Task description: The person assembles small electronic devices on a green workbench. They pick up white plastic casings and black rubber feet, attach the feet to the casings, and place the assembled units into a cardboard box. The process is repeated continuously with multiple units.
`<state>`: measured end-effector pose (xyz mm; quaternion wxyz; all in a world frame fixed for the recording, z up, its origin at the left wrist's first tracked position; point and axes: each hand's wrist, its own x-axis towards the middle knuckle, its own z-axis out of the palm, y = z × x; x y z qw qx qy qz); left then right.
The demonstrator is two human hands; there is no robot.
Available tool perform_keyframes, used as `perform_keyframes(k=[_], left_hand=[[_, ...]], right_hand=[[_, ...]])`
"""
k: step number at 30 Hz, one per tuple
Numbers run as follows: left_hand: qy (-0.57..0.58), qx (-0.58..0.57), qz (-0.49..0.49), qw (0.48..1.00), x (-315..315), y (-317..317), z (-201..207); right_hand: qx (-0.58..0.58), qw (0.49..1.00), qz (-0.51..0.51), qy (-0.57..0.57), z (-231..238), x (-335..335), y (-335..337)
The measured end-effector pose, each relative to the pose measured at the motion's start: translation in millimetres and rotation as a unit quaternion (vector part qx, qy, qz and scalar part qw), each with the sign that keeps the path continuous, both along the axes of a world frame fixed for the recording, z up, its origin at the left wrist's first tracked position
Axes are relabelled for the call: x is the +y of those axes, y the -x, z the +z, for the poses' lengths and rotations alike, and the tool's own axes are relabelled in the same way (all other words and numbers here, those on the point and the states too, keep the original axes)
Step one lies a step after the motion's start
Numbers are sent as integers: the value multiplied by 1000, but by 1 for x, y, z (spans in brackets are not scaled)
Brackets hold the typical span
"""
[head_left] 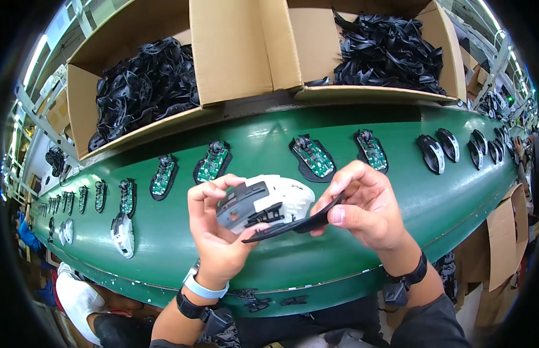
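Note:
A white and grey mouse top shell (284, 194) is gripped in my left hand (218, 252), with fingers behind its left end and thumb toward the front. In my right hand (371, 217), thumb and fingers pinch a thin, curved black plastic side piece (298, 226). This piece slants in front of the shell's lower edge, its left tip by my left thumb. Whether it touches the shell, I cannot tell. Beyond my hands, mouse bases with green circuit boards (313, 158) lie on the green conveyor belt (263, 136).
Two cardboard boxes of black plastic parts, one at the left (80, 95) and one at the right (391, 95), stand behind the belt. Assembled mice (433, 155) sit at the right. Another white shell (123, 235) lies at the left. Small black parts (255, 301) rest along the near edge.

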<state>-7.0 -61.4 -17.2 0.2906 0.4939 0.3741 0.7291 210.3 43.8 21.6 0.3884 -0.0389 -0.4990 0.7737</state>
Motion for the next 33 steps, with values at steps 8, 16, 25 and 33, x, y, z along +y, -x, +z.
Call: perform_keyframes(k=[8, 16, 25, 33], left_hand=[[-37, 120, 67, 990, 1, 3, -5], [-43, 183, 105, 977, 1, -1, 0], [-53, 178, 148, 971, -2, -1, -3], [-2, 75, 84, 994, -2, -12, 6]], right_hand=[[-115, 986, 15, 118, 7, -1, -2], [-120, 976, 22, 183, 5, 1, 4], [-166, 967, 13, 192, 2, -1, 10], [-248, 962, -89, 75, -3, -2, 13]])
